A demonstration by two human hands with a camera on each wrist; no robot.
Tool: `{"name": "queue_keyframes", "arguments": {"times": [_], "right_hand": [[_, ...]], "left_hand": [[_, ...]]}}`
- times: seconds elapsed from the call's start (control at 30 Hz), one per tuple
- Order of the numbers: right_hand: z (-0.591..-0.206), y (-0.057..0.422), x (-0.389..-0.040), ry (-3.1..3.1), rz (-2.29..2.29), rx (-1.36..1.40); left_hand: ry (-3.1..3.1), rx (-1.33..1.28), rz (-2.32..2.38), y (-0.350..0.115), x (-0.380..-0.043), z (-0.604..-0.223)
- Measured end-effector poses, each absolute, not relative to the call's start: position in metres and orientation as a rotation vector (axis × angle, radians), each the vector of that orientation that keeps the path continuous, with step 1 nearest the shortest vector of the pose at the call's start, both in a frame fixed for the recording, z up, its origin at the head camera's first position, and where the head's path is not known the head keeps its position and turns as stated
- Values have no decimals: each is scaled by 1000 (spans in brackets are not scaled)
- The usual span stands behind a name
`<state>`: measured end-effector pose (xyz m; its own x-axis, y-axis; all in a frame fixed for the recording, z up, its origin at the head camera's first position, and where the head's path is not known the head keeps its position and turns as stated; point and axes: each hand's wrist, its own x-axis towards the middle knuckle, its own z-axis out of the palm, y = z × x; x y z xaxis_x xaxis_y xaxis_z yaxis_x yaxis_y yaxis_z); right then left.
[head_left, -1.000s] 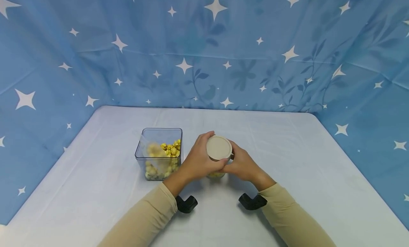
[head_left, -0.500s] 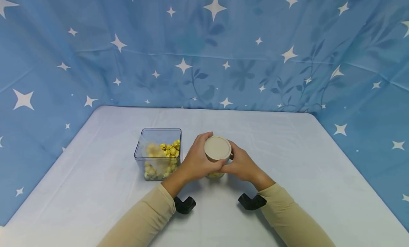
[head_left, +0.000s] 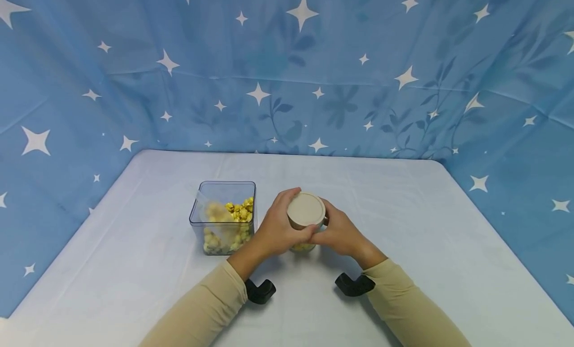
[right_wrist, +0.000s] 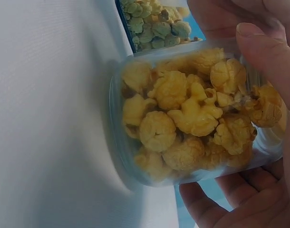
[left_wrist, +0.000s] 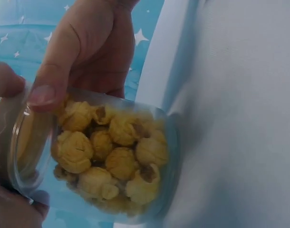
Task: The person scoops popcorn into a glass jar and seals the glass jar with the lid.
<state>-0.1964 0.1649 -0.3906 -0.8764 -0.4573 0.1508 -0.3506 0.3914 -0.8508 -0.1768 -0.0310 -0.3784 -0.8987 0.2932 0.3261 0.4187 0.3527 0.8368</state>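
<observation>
Between both hands is a clear jar [left_wrist: 111, 156] of caramel-coloured popcorn with a round beige lid [head_left: 306, 209]. My left hand [head_left: 280, 222] curls round the lid from the left, thumb across the near side. From the right, my right hand [head_left: 340, 230] grips the jar near its top; in the right wrist view its thumb [right_wrist: 264, 52] lies over the upper part and its fingers [right_wrist: 202, 204] run along the far side. The two thumb tips meet in front of the lid in the head view. The jar's base is close over the white tablecloth.
A clear square box [head_left: 222, 222] partly filled with yellow popcorn stands open left of the hands, near the left forearm. Something pale and translucent leans inside it. Black wrist mounts [head_left: 354, 284] sit at both cuffs. The blue star-patterned curtain [head_left: 287, 73] hangs behind the table.
</observation>
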Motion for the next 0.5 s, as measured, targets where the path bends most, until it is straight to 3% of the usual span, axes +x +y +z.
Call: {"name": "queue_keyframes", "arguments": {"times": [0.5], "right_hand": [[-391,165,-196,2511,-1527,-744]], "left_hand": [[-2493,-622,-1584,-32,-177,-381]]}}
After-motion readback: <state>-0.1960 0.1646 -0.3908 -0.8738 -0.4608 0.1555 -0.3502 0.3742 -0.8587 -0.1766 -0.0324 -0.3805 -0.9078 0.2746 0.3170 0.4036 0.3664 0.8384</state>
